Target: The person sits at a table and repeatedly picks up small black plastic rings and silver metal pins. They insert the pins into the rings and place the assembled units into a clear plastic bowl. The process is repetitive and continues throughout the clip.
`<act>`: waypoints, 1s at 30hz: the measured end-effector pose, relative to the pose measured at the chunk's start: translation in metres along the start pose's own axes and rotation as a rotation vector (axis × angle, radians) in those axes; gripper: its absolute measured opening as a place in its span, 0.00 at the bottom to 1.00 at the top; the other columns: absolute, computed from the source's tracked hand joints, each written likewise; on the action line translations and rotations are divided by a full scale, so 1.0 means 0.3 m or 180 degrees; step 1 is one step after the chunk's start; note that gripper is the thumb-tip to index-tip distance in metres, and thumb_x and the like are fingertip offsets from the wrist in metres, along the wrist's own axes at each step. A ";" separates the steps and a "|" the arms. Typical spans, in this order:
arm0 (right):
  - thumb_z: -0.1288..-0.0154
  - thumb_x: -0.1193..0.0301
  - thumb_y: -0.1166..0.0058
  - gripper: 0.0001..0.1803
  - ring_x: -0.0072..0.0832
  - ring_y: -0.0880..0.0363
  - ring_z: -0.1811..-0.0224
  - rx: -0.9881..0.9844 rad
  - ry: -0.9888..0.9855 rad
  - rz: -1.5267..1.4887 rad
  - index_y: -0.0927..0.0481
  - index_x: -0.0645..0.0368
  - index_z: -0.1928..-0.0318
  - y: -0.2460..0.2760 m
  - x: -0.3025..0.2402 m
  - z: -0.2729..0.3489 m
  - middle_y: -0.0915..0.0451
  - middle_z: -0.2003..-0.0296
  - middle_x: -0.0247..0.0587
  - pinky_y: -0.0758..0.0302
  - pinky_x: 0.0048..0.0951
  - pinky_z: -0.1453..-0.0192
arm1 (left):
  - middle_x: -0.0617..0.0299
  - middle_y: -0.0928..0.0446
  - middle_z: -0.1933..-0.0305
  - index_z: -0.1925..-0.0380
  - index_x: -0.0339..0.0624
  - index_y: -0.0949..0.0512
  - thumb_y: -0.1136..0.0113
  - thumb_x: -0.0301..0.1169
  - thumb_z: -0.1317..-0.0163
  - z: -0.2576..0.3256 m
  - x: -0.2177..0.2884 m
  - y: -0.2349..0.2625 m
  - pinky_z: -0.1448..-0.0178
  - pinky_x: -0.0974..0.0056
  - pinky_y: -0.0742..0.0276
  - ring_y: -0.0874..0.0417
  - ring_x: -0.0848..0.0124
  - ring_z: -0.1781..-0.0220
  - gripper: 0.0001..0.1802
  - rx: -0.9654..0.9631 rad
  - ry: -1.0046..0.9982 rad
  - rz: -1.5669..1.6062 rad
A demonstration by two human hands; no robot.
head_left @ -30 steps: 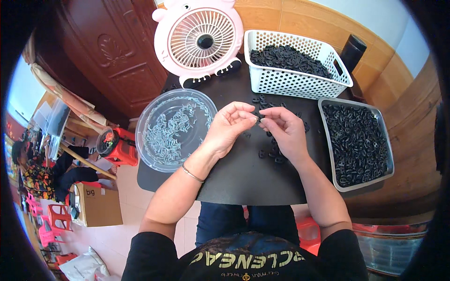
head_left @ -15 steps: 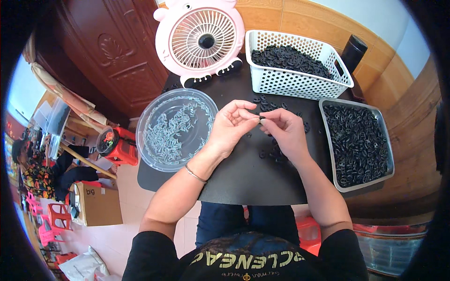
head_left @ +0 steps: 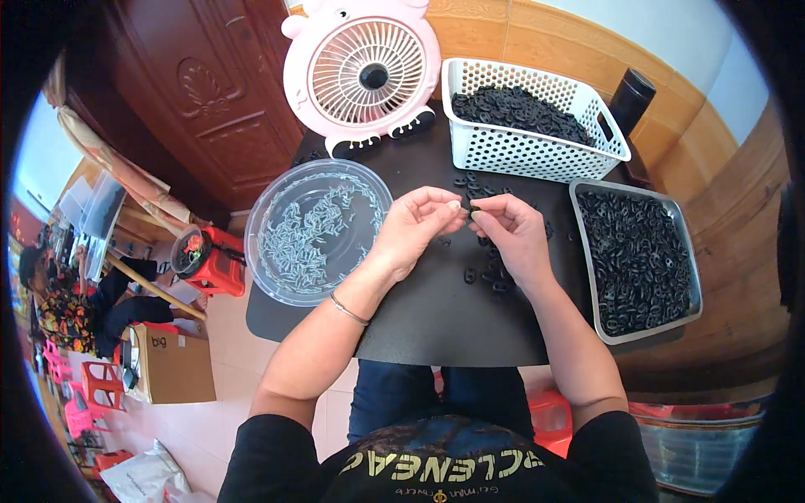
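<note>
Above the middle of the dark table, my two hands meet fingertip to fingertip. My right hand [head_left: 513, 237] pinches a small black plastic piece [head_left: 470, 210] between thumb and forefinger. Right beside it, my left hand [head_left: 417, 225] is closed with thumb against fingertips; what it holds, if anything, is too small to make out. Several loose black plastic pieces [head_left: 470, 276] lie on the table beneath and behind my right hand, some with holes through them. Left of my left hand stands a round clear plastic tub [head_left: 272, 189] holding many small silvery pins [head_left: 293, 247].
A white perforated basket [head_left: 537, 159] heaped with black pieces stands at the back right. In front of it, a grey tray [head_left: 589, 293] is full of similar pieces. A pink fan [head_left: 366, 80] and a black cylinder [head_left: 633, 96] stand behind. Another person [head_left: 71, 314] sits far left.
My left fingertips have drawn slightly apart from the black piece and curled closer together. My right hand still pinches it at nearly the same spot.
</note>
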State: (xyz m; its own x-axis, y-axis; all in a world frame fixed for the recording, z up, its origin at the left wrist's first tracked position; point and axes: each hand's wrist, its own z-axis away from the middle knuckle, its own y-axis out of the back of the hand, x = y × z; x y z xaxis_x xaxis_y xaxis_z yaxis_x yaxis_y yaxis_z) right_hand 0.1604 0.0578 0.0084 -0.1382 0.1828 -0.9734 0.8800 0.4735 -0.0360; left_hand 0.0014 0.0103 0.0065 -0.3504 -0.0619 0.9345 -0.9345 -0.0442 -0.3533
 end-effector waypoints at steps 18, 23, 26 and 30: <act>0.44 0.78 0.47 0.06 0.18 0.23 0.69 0.0134 0.0167 0.0597 0.23 0.63 0.65 -0.025 -0.014 0.022 0.22 0.71 0.35 0.26 0.18 0.65 | 0.66 0.24 0.75 0.71 0.37 0.25 0.45 0.28 0.42 0.017 -0.024 -0.012 0.69 0.77 0.31 0.27 0.81 0.74 0.05 0.0039 -0.0199 -0.0710; 0.43 0.76 0.47 0.06 0.17 0.25 0.71 -0.0149 -0.0403 -0.0016 0.24 0.63 0.64 0.015 0.031 -0.012 0.23 0.71 0.34 0.28 0.17 0.66 | 0.66 0.24 0.74 0.70 0.36 0.25 0.46 0.27 0.42 0.007 -0.035 -0.012 0.66 0.77 0.30 0.26 0.82 0.72 0.05 0.0235 -0.0431 -0.2129; 0.43 0.76 0.48 0.07 0.17 0.25 0.71 -0.0137 -0.0462 -0.0255 0.25 0.64 0.63 0.012 0.028 -0.007 0.23 0.72 0.35 0.29 0.18 0.65 | 0.66 0.24 0.74 0.69 0.35 0.26 0.46 0.28 0.41 -0.004 -0.052 -0.008 0.67 0.76 0.29 0.26 0.82 0.72 0.06 0.0225 -0.0505 -0.1959; 0.43 0.76 0.48 0.07 0.18 0.24 0.69 -0.0143 -0.0025 -0.0193 0.26 0.64 0.63 0.014 0.023 -0.004 0.23 0.70 0.37 0.28 0.18 0.65 | 0.65 0.25 0.73 0.68 0.36 0.26 0.49 0.31 0.38 -0.001 -0.040 -0.013 0.65 0.76 0.30 0.26 0.82 0.71 0.09 0.0159 -0.0481 -0.1111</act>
State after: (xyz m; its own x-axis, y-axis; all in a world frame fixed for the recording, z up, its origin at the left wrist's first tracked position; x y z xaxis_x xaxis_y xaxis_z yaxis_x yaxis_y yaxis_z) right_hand 0.1627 0.0621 0.0018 -0.1868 0.1460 -0.9715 0.8489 0.5218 -0.0848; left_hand 0.0092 0.0116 -0.0032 0.0052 -0.1807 0.9835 -0.9904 -0.1370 -0.0200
